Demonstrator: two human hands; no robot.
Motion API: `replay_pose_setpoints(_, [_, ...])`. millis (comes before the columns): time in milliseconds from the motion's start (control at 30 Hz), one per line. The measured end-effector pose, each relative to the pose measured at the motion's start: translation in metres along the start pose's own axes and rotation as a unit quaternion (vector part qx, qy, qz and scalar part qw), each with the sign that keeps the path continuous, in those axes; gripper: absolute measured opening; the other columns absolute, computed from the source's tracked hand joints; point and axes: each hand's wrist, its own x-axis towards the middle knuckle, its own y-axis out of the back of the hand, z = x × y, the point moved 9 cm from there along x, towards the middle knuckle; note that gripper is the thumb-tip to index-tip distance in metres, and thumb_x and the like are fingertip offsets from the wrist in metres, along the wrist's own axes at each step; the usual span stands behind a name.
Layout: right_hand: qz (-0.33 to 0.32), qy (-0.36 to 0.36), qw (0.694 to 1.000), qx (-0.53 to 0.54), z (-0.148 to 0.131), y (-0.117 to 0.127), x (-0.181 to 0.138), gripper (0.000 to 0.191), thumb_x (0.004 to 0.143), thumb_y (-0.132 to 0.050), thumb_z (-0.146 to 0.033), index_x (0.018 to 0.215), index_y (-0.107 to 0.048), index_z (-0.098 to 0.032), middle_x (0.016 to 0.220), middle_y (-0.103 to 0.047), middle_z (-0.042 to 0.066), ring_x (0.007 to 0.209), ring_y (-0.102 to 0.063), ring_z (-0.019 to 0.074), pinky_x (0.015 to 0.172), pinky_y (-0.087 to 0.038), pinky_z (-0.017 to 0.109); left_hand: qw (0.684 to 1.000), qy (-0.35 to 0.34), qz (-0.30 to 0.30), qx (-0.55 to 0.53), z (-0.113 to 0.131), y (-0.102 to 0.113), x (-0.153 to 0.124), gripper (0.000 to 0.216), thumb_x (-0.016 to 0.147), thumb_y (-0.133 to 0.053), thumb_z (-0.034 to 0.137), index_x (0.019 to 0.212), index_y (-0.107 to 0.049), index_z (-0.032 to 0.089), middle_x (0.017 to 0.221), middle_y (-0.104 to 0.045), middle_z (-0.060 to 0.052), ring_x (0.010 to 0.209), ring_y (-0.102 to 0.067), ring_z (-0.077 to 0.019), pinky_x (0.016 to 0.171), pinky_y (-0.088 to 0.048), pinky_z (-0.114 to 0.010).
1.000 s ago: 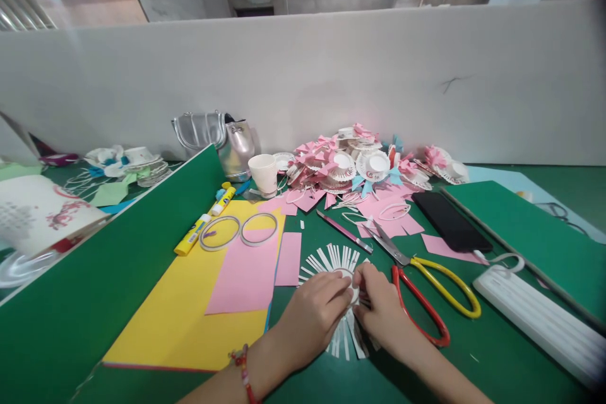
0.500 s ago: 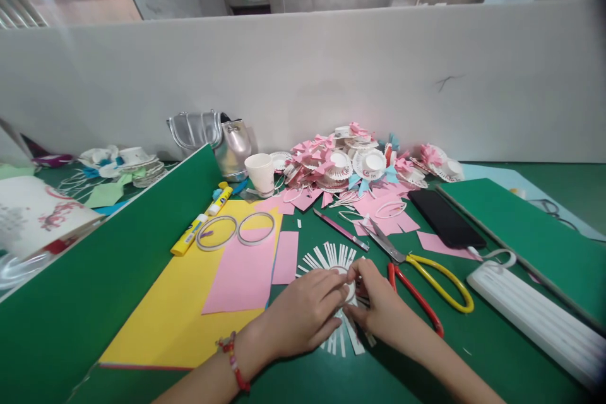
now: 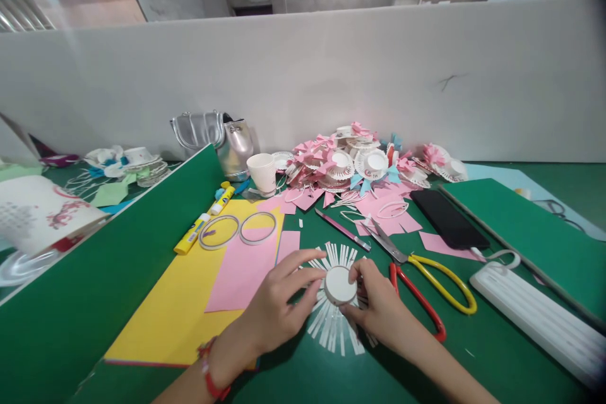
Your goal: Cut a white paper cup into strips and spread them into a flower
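A white paper cup point(image 3: 340, 285) cut into radiating strips lies splayed on the green table, its round base facing up. My right hand point(image 3: 372, 293) pinches the right rim of that base between thumb and fingers. Just left of it, my left hand point(image 3: 291, 295) is held with fingers apart, close to the strips but not gripping the base. Scissors point(image 3: 419, 268) with one yellow and one red handle lie open to the right. Above the cut cup rests a pink craft knife point(image 3: 341, 229).
Pink paper point(image 3: 241, 268) and two tape rings point(image 3: 258, 228) lie on yellow sheets point(image 3: 156, 322). A whole paper cup point(image 3: 262, 174), piled paper hats point(image 3: 338, 161), a phone point(image 3: 449, 219) and a white power strip point(image 3: 534, 322) surround the work. A green divider point(image 3: 118, 246) stands left.
My left hand has come off the cup base and moved left, its fingers spreading. The round base is now uncovered, while my right hand stays at its right rim.
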Motion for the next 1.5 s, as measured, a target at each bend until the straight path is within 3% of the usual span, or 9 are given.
replay_pose_setpoints(100, [0.002,-0.003,1.0,-0.003,0.0,0.0,-0.001,0.037,0.065,-0.056,-0.003,0.082,-0.032,-0.025,0.07,-0.037,-0.006,0.06,-0.039,0.0169,0.055,-0.029,0.025,0.992,-0.025,-0.1,0.073,0.013,-0.013,-0.014,0.02,0.085,-0.046,0.011,0.094,-0.064,0.016,0.095,-0.068,-0.01,0.09,-0.063,-0.0203,0.08,-0.054,-0.034])
replay_pose_setpoints(167, [0.002,-0.002,1.0,-0.003,-0.001,0.0,-0.001,0.037,0.065,-0.056,-0.003,0.082,-0.032,-0.024,0.071,-0.038,-0.005,0.061,-0.039,0.0171,0.056,-0.03,0.025,0.977,-0.041,-0.171,0.122,0.015,-0.028,-0.027,0.025,0.085,-0.047,0.016,0.105,-0.061,0.014,0.102,-0.069,-0.012,0.095,-0.062,-0.0236,0.084,-0.053,-0.038])
replay_pose_setpoints(267, [0.005,0.002,1.0,0.0,-0.001,0.0,0.0,0.035,0.066,-0.056,-0.004,0.082,-0.032,-0.024,0.071,-0.04,-0.005,0.061,-0.04,0.0175,0.056,-0.031,0.026,0.965,-0.056,-0.211,0.146,0.013,-0.042,-0.037,0.031,0.084,-0.048,0.016,0.113,-0.057,0.01,0.112,-0.066,-0.014,0.103,-0.06,-0.0257,0.089,-0.051,-0.039])
replay_pose_setpoints(467, [0.014,0.009,1.0,0.015,-0.003,0.003,-0.001,0.034,0.067,-0.059,-0.007,0.084,-0.035,-0.024,0.077,-0.046,-0.001,0.065,-0.045,0.0195,0.059,-0.037,0.029,0.973,-0.026,-0.192,0.121,0.003,-0.047,-0.034,0.021,0.081,-0.047,0.013,0.098,-0.059,0.016,0.107,-0.066,-0.011,0.097,-0.061,-0.0218,0.083,-0.053,-0.033])
replay_pose_setpoints(633, [0.013,0.047,0.997,0.055,-0.014,0.007,-0.001,0.02,0.079,-0.052,-0.011,0.086,-0.038,-0.023,0.095,-0.052,0.004,0.062,-0.048,0.0147,0.061,-0.045,0.028,0.975,-0.029,-0.181,0.124,0.003,-0.044,-0.035,0.021,0.082,-0.046,0.013,0.098,-0.058,0.017,0.104,-0.065,-0.011,0.094,-0.062,-0.0209,0.08,-0.053,-0.032])
replay_pose_setpoints(833, [-0.004,0.068,0.996,0.057,-0.018,0.004,0.001,0.034,0.082,-0.051,-0.015,0.116,-0.049,-0.022,0.112,-0.051,0.007,0.061,-0.055,0.0144,0.064,-0.049,0.031,0.974,-0.035,-0.188,0.121,0.004,-0.048,-0.036,0.022,0.08,-0.047,0.012,0.099,-0.057,0.017,0.105,-0.064,-0.012,0.096,-0.06,-0.023,0.082,-0.052,-0.035])
replay_pose_setpoints(1167, [0.002,0.068,0.997,0.043,-0.019,0.005,-0.001,0.031,0.082,-0.052,-0.019,0.112,-0.057,-0.02,0.108,-0.053,0.009,0.059,-0.055,0.0156,0.06,-0.049,0.031,0.982,-0.017,-0.167,0.085,-0.001,-0.044,-0.029,0.017,0.083,-0.046,0.012,0.09,-0.06,0.017,0.101,-0.065,-0.01,0.094,-0.059,-0.0209,0.082,-0.051,-0.033])
replay_pose_setpoints(1367, [0.002,0.065,0.997,0.04,-0.02,0.005,-0.001,0.031,0.081,-0.054,-0.017,0.112,-0.056,-0.019,0.106,-0.053,0.008,0.06,-0.055,0.0161,0.06,-0.049,0.03,0.985,0.094,-0.139,-0.033,-0.033,-0.044,-0.018,0.012,0.084,-0.052,0.011,0.086,-0.061,0.019,0.089,-0.067,-0.003,0.084,-0.062,-0.0148,0.076,-0.052,-0.026])
replay_pose_setpoints(1500, [0.008,0.061,0.997,0.04,-0.02,0.007,0.0,0.032,0.081,-0.055,-0.017,0.113,-0.057,-0.02,0.105,-0.054,0.007,0.069,-0.059,0.0185,0.064,-0.049,0.031,0.983,0.115,-0.142,0.01,-0.044,-0.047,-0.008,0.021,0.081,-0.058,0.011,0.1,-0.06,0.019,0.102,-0.06,-0.006,0.094,-0.058,-0.0168,0.081,-0.051,-0.029])
